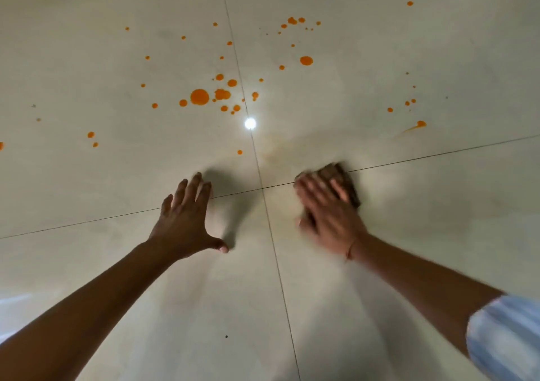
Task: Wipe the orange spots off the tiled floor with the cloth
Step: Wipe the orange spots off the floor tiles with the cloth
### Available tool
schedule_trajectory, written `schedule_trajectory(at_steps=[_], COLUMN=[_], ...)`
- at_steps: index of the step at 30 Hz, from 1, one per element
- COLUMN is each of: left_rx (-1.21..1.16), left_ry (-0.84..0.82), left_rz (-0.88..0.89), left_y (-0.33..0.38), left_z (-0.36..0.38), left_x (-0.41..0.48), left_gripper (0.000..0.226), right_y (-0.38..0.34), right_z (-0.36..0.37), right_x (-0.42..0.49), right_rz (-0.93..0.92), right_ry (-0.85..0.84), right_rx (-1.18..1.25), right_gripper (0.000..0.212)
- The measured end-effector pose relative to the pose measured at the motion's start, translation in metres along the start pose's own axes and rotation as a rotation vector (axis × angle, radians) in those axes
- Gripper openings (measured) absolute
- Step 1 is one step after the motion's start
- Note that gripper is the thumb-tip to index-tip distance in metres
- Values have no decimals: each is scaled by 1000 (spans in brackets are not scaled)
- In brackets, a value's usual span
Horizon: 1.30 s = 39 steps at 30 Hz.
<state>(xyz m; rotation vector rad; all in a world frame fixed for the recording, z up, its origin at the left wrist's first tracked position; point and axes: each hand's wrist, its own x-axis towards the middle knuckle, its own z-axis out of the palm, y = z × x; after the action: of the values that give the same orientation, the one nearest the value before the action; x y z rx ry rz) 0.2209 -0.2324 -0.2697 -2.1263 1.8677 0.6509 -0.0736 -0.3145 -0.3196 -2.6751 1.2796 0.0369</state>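
The cloth (343,176) is pressed to the floor (423,220) under the flat, blurred right hand (327,214), at 4 o'clock from centre. The left hand (187,220) is spread flat at 8 o'clock. Spots (200,97) are scattered from 9 to 2 o'clock.

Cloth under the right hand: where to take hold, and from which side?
Probably from straight above, palm on its middle: the cloth lies bunched low on the tiled floor, offering no handle or raised edge. The right hand covers most of it with fingers extended; only its far-right edge shows, blurred. The left hand braces flat on the floor.
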Motion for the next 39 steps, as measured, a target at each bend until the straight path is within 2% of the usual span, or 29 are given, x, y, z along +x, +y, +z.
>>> schedule_trajectory(at_steps=[2, 4, 6, 8, 11, 12, 14, 16, 18, 20, 23, 24, 26, 28, 29, 30, 32, 34, 39], left_rx=[-41, -74, -97, -125, -163, -171, -179, -201, -230, -262, -283, -285, -284, -294, -298, -304, -328, -338, -387], left_ry=[13, 28, 35, 31, 33, 14, -14, -15, -24, -53, -80, -99, -109, -116, -120, -126, -153, -166, -201], left_rz=[-66, -135, -199, -267, -353, -382, -423, -458, -456, -441, -446, -448, -447, -452, -455, -462, -471, -468, -463], left_y=[-18, -37, -57, -70, -80, -85, -95, -114, -132, -136, -134, -132, -130, -132, -131, -133, -132, -134, -133], left_z=[1, 3, 6, 8, 12, 11, 14, 19, 23, 27, 28, 27, 26, 26, 27, 27, 25, 24, 19], left_x=[-8, -14, -19, -24, -32, -38, -45, -52, -54, -55, -52, -52, -53, -53, -52, -51, -50, -48, -46], left_gripper=[146, 148, 149, 150, 151, 152, 153, 156, 160, 163, 164, 164, 164, 162, 162, 161, 159, 158, 157], right_y=[10, -28, -91, -128, -99, -82, -62, -89, -147, -187, -160, -141, -113, -127, -147, -172, -202, -190, -132], right_z=[-9, -9, 4, 15, 15, 14, 6, 2, 9, 19, 14, 12, 6, 3, 3, 7, 14, 12, -6], right_x=[58, 113, 126, 84, 21, 27, 68, 125, 148, 116, 58, 56, 81, 130, 150, 163, 151, 120, 129], right_rz=[227, 333, 173, -96, -249, -230, -15, 160, 63, -181, -367, -383, -245, -80, -67, -126, -362, -582, -738], right_ry=[60, 81, 46, -44, -108, -78, -34, 17, 10, -75, -153, -145, -132, -67, -68, -99, -199, -257, -289], right_rx=[2, 30, 34, 27, 14, -3, -28, -2, 33, 40, 3, -19, -47, -32, -13, 15, 11, -68, -157], right_gripper=[71, 75, 77, 76, 72, 71, 73, 77, 80, 79, 75, 74, 74, 78, 80, 82, 82, 79, 76])
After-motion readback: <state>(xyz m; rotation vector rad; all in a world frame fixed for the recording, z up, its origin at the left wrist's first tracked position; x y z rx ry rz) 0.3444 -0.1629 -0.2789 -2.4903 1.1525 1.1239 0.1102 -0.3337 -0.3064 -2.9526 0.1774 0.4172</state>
